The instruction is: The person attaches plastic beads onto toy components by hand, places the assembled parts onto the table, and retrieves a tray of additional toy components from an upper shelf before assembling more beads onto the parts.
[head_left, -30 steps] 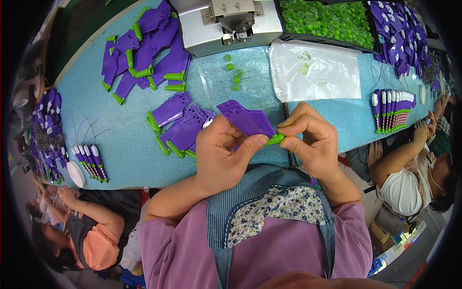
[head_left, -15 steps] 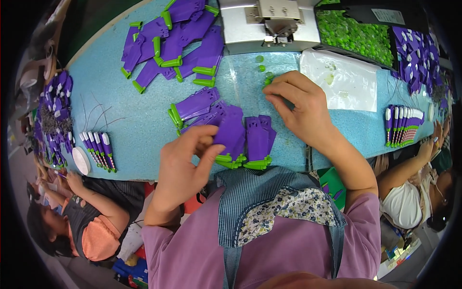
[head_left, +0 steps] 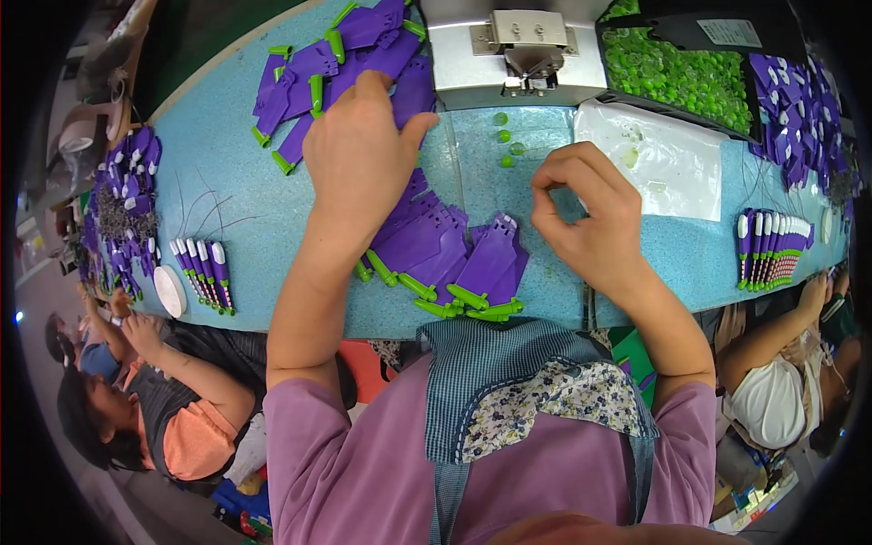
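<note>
My left hand (head_left: 359, 150) reaches over the far pile of flat purple plastic pieces with green ends (head_left: 372, 29). Its thumb is spread from the fingers, and no piece shows in its grasp; some fingertips are hard to see against the pile. My right hand (head_left: 589, 218) hovers over the blue tabletop with thumb and forefinger closed in a ring; whatever they pinch, if anything, is hidden. Just left of it lie several small green beads (head_left: 507, 161). Between my forearms, a fanned group of purple pieces (head_left: 490, 259) rests near the front edge, green ends toward me.
A metal fixture (head_left: 518, 59) stands at the back centre. Right of it are a black tray of green beads (head_left: 681, 77) and a white plastic sheet (head_left: 668, 168). Purple-and-white assembled pieces (head_left: 204, 272) stand in rows at both sides. Co-workers sit left and right.
My left hand has let go of a purple piece in the near group and moved away to the far pile. My right hand has drawn back from the green beads, its fingertips closing together.
</note>
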Tool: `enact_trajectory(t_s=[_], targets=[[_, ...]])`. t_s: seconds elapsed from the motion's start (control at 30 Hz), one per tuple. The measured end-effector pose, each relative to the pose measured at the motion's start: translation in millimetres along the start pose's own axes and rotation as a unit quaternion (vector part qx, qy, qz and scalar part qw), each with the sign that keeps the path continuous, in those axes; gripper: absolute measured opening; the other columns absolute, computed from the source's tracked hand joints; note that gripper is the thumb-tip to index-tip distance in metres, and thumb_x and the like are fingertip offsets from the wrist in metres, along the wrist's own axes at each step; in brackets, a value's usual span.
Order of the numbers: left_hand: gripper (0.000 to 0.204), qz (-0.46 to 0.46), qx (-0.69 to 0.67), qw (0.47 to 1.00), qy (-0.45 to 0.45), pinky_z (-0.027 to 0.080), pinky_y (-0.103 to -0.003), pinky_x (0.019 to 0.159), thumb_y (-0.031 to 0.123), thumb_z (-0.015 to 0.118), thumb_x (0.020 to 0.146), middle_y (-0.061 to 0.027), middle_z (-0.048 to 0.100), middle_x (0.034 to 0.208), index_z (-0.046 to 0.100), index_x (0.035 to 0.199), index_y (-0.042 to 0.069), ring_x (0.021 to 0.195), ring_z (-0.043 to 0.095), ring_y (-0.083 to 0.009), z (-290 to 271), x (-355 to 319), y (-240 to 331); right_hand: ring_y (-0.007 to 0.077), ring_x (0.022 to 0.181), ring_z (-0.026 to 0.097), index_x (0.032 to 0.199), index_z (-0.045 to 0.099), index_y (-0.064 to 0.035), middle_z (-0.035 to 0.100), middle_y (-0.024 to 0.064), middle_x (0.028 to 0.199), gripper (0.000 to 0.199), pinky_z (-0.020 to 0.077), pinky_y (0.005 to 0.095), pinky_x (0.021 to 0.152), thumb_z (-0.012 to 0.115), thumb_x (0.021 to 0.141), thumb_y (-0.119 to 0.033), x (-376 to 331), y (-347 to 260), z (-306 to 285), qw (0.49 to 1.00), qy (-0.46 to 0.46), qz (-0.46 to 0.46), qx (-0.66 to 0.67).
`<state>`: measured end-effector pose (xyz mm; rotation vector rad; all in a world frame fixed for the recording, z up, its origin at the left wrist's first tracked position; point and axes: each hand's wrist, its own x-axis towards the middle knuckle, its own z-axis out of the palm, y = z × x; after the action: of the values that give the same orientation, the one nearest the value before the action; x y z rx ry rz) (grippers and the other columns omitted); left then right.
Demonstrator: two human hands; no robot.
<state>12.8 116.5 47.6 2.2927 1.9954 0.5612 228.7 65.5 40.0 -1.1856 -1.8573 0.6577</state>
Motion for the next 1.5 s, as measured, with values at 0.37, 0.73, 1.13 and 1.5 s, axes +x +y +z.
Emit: enact_trajectory(t_s=[0.37,0.73,1.13,1.5], targets=[[0.017,-0.205,-0.663,0.704,-0.151,0.047,-0.024,0.063,0.009,0.046,0.098,-0.0072,0.058,0.083,0.041,0.112,0.002,0.069,0.055,-0.0107,-24.0,-63.2,44.3,0.0197,0.073,0.063,0.093,0.068,-0.0015,0.063,0.0110,0.089,0.026,0.0512,0.0288,0.062,0.067,0.070,0.010,-17.1,-20.4,-31.6,0.991,-0.052,0.037,0.115],[0.034,-0.289,-0.721,0.554,-0.300,0.041,-0.019,0.051,0.009,0.073,0.083,-0.0029,0.062,0.085,0.054,0.110,0.002,0.061,0.052,-0.0050,-21.6,-79.7,59.9,0.0272,0.074,0.063,0.095,0.061,0.0047,0.065,0.0147,0.089,0.028,0.0497,0.0336,0.062,0.073,0.070,0.005,-33.2,-30.3,-27.1,0.994,-0.035,-0.059,0.085],[0.023,-0.210,-0.715,0.583,-0.326,0.050,-0.024,0.062,0.016,0.045,0.100,-0.0107,0.062,0.100,0.046,0.118,0.001,0.073,0.056,-0.0100,-13.4,-73.1,75.7,0.0275,0.076,0.061,0.089,0.063,0.0008,0.065,0.0126,0.088,0.024,0.0487,0.0355,0.066,0.072,0.067,0.004,-33.7,-9.8,-64.7,1.000,-0.020,0.012,0.005],[0.028,-0.203,-0.676,0.635,-0.313,0.042,-0.022,0.062,0.017,0.046,0.098,-0.0061,0.055,0.094,0.043,0.121,0.001,0.071,0.050,-0.0096,-14.7,-82.9,76.5,0.0247,0.084,0.052,0.084,0.063,-0.0053,0.062,0.0033,0.091,0.017,0.0391,0.0366,0.073,0.069,0.068,-0.003,-35.1,38.2,-95.6,0.927,-0.018,0.040,-0.372]])
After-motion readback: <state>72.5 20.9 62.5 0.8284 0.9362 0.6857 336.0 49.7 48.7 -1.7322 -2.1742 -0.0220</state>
